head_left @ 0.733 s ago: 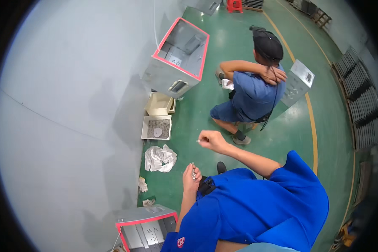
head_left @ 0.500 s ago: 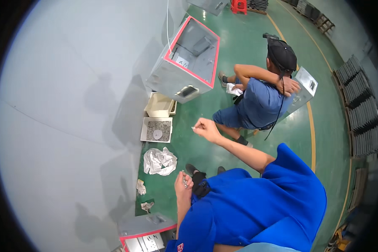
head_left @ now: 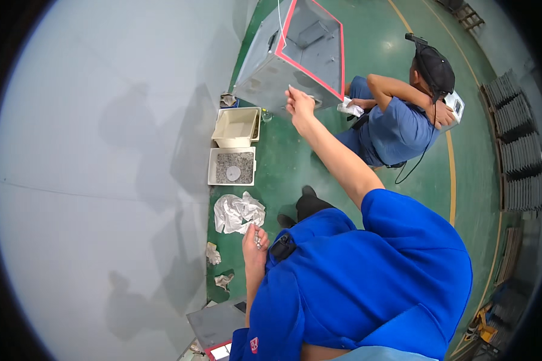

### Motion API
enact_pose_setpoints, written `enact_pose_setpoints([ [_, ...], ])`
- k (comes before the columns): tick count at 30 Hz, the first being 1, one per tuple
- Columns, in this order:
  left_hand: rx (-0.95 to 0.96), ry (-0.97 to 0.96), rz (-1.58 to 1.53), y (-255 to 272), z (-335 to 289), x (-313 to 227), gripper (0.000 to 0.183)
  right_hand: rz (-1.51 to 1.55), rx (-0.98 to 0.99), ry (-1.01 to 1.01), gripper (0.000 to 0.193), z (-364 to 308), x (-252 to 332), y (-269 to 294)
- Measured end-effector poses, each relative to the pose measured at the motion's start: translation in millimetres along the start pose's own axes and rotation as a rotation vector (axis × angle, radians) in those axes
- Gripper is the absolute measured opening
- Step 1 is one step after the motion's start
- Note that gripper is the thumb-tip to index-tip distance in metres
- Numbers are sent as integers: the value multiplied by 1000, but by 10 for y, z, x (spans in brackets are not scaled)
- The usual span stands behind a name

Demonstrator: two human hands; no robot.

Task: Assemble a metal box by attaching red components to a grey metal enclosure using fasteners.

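My left hand (head_left: 256, 245) is held low by my body, its fingers curled round several small light-grey pieces (head_left: 258, 239) too small to name. My right arm stretches forward, and my right hand (head_left: 300, 105) is in front of the side of a grey metal box (head_left: 265, 84) with a pink-red rim round its open top. The fingers of that hand are drawn together in a pinch; what lies between them is too small to make out. Whether they touch the box I cannot tell. A thin white cord (head_left: 280, 24) hangs down by the rim.
Along the wall stand a cream bin (head_left: 235, 125) and a white tray of small grey pieces (head_left: 232, 162). White cloth (head_left: 238, 210) and gloves (head_left: 213, 253) lie on the green floor. Another box (head_left: 217, 325) is at lower left. A co-worker (head_left: 397, 129) sits at right.
My right hand has moved forward and up to the box; the small whitish piece seen in its pinch no longer shows. My view has shifted forward. The left hand still holds its pieces.
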State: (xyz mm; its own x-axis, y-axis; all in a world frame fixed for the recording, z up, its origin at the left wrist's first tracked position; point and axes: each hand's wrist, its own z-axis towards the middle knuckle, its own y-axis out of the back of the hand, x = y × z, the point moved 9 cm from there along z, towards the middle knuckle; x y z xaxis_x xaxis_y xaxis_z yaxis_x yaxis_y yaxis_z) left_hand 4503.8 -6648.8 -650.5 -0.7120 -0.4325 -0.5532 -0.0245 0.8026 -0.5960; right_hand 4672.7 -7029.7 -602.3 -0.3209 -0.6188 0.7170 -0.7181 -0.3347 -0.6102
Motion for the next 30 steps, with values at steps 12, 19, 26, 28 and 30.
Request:
enact_pose_setpoints([
  [12,-66,27,-86,138,468,-318,20,255,-147,-12,9,845,51,-498],
  [19,-6,82,-62,2,601,-192,17,273,-162,-38,10,905,-25,-524],
  [26,-49,103,-73,-84,667,-169,16,287,-201,-64,12,859,-314,-674],
  [28,-45,93,-63,-71,679,-169,17,410,-186,-86,13,852,-397,-772],
  [30,-32,93,-56,-68,690,-158,17,542,-177,-120,14,855,-479,-876],
])
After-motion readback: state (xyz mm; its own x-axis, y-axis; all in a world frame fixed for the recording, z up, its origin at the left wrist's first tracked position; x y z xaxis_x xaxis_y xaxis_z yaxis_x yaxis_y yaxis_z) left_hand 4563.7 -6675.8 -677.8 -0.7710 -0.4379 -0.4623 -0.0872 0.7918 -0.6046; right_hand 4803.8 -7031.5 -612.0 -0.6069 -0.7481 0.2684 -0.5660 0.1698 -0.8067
